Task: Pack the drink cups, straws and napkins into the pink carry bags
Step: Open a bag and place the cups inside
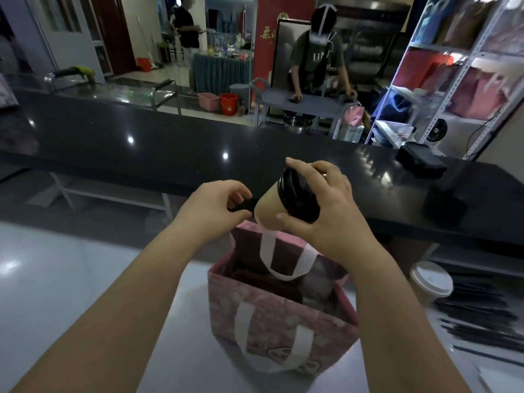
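A pink carry bag (283, 327) with white handles stands open on the white counter, something dark inside it. Above its far edge my right hand (331, 211) grips a beige drink cup (269, 208) by its black lid (297, 198), the cup tilted with its base toward the left. My left hand (215, 205) is at the cup's base, fingers curled and pinching a small dark thing there; I cannot tell what it is. Another cup with a white lid (431, 279) stands at the right, beside a pile of dark wrapped straws (482, 316).
A raised black counter (170, 146) runs across behind the bag, with a black case (422, 161) on its right end. Beyond it a person leans on a grey cart (306, 104). Shelves with bags (467, 80) stand at the right.
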Available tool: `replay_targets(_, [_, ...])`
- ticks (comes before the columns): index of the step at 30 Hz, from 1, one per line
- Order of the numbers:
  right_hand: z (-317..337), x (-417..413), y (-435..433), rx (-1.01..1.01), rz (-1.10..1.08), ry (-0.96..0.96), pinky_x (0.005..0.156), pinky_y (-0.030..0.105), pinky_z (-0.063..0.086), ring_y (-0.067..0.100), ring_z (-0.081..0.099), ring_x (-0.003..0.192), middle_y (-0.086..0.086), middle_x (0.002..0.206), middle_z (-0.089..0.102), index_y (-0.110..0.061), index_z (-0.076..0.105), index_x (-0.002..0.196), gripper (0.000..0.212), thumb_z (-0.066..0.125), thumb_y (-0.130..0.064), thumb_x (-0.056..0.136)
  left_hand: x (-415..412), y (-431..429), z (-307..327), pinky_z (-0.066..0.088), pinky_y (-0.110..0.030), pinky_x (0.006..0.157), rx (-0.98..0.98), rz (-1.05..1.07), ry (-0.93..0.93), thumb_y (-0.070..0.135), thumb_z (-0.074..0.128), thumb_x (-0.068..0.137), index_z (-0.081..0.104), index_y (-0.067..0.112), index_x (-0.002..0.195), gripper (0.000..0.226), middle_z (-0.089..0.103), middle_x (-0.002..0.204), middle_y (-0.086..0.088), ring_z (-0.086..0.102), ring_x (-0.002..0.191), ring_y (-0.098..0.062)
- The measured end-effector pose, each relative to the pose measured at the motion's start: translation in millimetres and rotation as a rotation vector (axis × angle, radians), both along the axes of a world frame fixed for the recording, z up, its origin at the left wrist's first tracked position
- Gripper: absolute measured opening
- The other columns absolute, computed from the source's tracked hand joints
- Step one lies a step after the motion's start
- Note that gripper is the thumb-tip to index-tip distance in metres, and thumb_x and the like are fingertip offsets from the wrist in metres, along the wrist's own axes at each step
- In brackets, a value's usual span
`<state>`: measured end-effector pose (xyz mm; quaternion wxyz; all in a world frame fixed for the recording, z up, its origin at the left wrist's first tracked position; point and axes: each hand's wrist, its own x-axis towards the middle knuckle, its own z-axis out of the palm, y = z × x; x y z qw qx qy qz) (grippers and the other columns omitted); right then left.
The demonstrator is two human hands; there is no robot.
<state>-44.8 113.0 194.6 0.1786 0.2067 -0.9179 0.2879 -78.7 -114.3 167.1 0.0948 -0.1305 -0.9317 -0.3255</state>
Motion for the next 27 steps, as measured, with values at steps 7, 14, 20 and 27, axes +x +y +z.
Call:
replay_targets(7, [-5,18,-21,0.11,-0.1,-0.1,0.098,0.033,0.038,0.011,0.03,0.119,-0.015,0.126,0.031,-0.055,0.028,0.14,0.082,0.074,-0.048,0.073,3,-23,-36,0.048,-0.024,0.082,0.036,-0.365,0.126,0.028,0.08,0.077,0.073,0.024,0.1,0.025,0.065,0.096,0.015,0.057,0.094,0.0])
replay_targets(14, [-11,50,-12,0.0,-0.284,-0.107,0.096,0.032,0.033,0.009,0.03,0.119,-0.017,0.124,0.033,-0.061,0.034,0.134,0.078,0.071,-0.051,0.066,5,-20,-57,0.038,-0.04,0.102,-0.155,-0.529,0.187,0.044,0.073,0.079,0.073,0.029,0.099,0.025,0.065,0.099,0.017,0.052,0.105,-0.006])
replay_targets(20, [-44,61,-38,0.126,-0.285,-0.265,0.097,0.037,0.045,0.011,0.034,0.119,-0.017,0.122,0.034,-0.055,0.036,0.134,0.078,0.076,-0.049,0.068,3,-26,-64,-0.009,-0.061,0.117,-0.359,-0.497,-0.023,0.064,0.072,0.068,0.032,0.036,0.147,0.094,0.026,0.156,0.017,-0.004,0.148,-0.003])
replay_targets(27, [-78,59,-39,0.323,-0.259,-0.567,0.085,0.029,0.048,0.012,0.042,0.109,-0.016,0.113,0.039,-0.06,0.032,0.124,0.077,0.076,-0.05,0.062,17,-34,-71,-0.016,-0.056,0.114,-0.349,-0.597,-0.076,0.066,0.08,0.055,-0.006,0.041,0.152,0.133,-0.013,0.158,0.024,-0.041,0.137,-0.005])
